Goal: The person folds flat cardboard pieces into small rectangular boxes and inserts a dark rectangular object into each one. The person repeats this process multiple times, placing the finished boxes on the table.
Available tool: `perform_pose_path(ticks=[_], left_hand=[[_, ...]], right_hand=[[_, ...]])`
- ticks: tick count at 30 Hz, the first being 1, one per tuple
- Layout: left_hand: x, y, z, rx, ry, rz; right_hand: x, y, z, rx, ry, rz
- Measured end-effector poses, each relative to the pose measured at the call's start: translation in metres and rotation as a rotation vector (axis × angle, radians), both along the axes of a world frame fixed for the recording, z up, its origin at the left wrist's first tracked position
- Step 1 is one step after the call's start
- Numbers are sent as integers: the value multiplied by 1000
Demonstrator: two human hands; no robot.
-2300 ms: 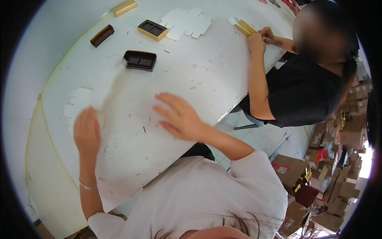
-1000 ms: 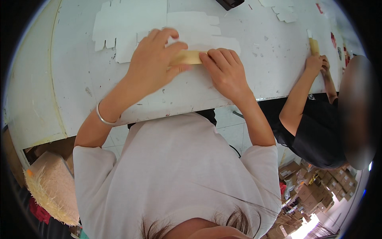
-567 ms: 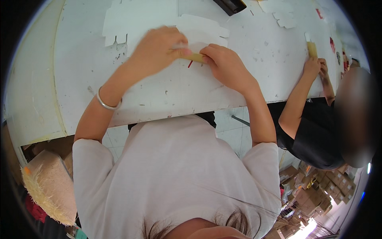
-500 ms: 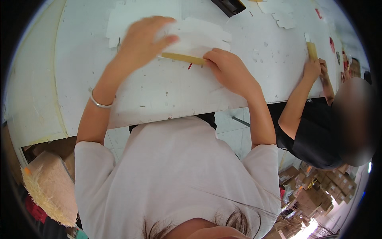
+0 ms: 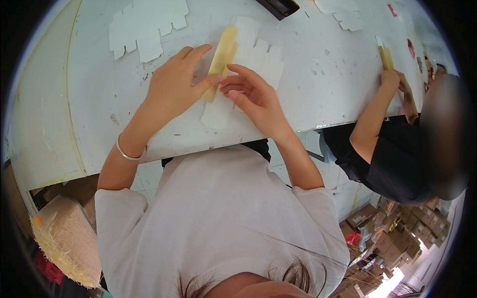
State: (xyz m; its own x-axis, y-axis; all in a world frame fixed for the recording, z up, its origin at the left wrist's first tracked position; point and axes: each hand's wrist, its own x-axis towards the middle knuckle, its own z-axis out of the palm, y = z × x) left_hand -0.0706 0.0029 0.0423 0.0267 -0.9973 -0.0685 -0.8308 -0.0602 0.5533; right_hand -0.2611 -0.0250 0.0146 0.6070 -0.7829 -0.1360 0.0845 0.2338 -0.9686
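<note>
An unfolded white carton blank (image 5: 266, 62) with notched flaps lies on the white table in front of me. Along its left part runs a long yellow strip (image 5: 222, 57), with what looks like a lengthwise fold; I cannot make out its material. My left hand (image 5: 176, 82), with a silver bangle at the wrist, is open, its thumb on the lower part of the strip and its index finger stretched beside the left edge. My right hand (image 5: 253, 97) is open too, fingers loosely bent and apart, close by the strip's lower right side.
More white blanks (image 5: 144, 30) lie at the far left, others (image 5: 343, 15) at the far right. A black tool-like object (image 5: 278, 7) sits at the back. Beside me on the right, a co-worker's hands (image 5: 391, 77) hold another yellow strip (image 5: 385, 58). Cardboard boxes (image 5: 420, 221) stand behind.
The yellow strip, earlier crosswise under my right hand, now points away from me on the carton blank. Both hands have come together around its lower end.
</note>
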Motion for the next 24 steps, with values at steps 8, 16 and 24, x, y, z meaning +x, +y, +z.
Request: perform_pose_path(ticks=[8,16,24], left_hand=[[1,-9,-19,-2,238,-54],[18,-34,-16,93,301,-324],[10,-33,-14,-54,65,-380]], right_hand=[[-70,-24,15,-1025,651,121],[-69,4,-13,-1385,633,144],[-25,-23,-20,-1251,633,-68]])
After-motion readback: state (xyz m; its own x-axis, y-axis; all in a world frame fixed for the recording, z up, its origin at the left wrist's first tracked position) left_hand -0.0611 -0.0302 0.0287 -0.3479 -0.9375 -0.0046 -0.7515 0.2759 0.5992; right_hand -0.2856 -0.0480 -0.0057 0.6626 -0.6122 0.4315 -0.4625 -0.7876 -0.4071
